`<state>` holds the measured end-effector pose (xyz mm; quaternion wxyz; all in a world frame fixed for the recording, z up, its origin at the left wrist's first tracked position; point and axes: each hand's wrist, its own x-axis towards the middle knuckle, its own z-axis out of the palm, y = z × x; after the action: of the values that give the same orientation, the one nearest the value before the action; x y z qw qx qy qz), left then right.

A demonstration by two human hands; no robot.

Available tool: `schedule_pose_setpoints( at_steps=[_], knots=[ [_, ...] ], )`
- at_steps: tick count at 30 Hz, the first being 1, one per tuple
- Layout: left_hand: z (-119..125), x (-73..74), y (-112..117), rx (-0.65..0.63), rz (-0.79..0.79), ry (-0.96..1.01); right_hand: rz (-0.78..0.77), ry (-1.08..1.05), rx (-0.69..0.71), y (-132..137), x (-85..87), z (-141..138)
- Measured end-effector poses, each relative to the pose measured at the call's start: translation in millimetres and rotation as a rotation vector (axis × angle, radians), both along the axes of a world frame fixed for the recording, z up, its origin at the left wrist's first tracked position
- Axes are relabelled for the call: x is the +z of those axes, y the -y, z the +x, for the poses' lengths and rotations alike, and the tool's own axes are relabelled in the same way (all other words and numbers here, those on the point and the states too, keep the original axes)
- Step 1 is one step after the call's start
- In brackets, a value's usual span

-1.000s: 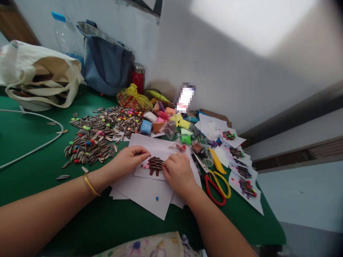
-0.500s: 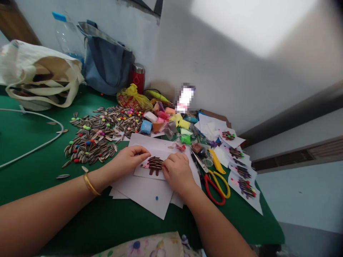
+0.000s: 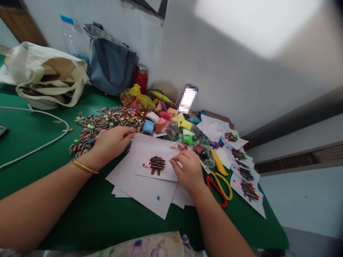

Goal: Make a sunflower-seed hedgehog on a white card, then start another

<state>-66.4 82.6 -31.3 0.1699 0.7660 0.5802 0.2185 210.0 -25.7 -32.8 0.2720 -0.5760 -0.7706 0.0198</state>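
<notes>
On a white card [image 3: 142, 169] in front of me lies a hedgehog figure [image 3: 155, 164], with a pink face, brown legs and a back of striped sunflower seeds. Loose white sheets [image 3: 142, 198] lie under the card, and one carries a small blue ball [image 3: 158, 197]. My left hand [image 3: 114, 144] is over the near right side of the sunflower seed pile [image 3: 115, 116], its thumb and fingers pinched together; anything between them is too small to make out. At the card's right edge, my right hand [image 3: 189, 169] has its fingertips closed together, their contents unclear.
Scissors [image 3: 218, 185] and a yellow cutter [image 3: 219, 162] lie right of my right hand. Several finished hedgehog cards [image 3: 249, 189] line the right edge. Clay packets [image 3: 160, 126], a phone [image 3: 187, 98], a blue bag [image 3: 112, 60] and a red flask [image 3: 141, 78] stand behind.
My left hand has moved left and up from the hedgehog to the seed pile. My right hand has drawn back slightly to the right, uncovering the figure.
</notes>
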Motion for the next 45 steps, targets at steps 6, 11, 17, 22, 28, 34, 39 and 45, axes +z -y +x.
schedule_pose_setpoints(
  at_steps=[6, 11, 17, 22, 28, 34, 39, 45],
  knots=[
    [-10.7, -8.6, -21.0, 0.073, -0.034, -0.396, 0.003, -0.046, 0.011, 1.1, 0.0, -3.4],
    [-2.9, -4.0, -16.4, 0.096, -0.045, -0.464, 0.007, -0.067, 0.009, 1.9, -0.1, -5.2],
    [-3.1, 5.1, -10.5, 0.117, 0.004, -0.275, 0.037, -0.098, -0.005, 1.7, 0.4, -5.0],
    [21.1, 13.8, 25.2, -0.096, -0.215, 0.258, 0.119, -0.170, 0.099, 8.2, 4.6, -15.1],
    [51.2, 20.3, 78.5, -0.371, -0.686, 0.561, 0.097, -0.089, 0.309, 18.5, 13.3, -28.9],
    [47.4, 21.0, 74.1, -0.341, -0.683, 0.598, 0.082, -0.167, 0.221, 12.3, 11.5, -18.2],
    [39.6, 9.5, 57.9, -0.343, -0.440, 0.455, -0.111, -0.160, 0.114, -4.1, 4.1, 4.2],
    [33.2, -11.1, 47.6, -0.343, -0.318, 0.258, -0.347, -0.104, 0.156, -6.2, 0.4, 10.2]
  ],
)
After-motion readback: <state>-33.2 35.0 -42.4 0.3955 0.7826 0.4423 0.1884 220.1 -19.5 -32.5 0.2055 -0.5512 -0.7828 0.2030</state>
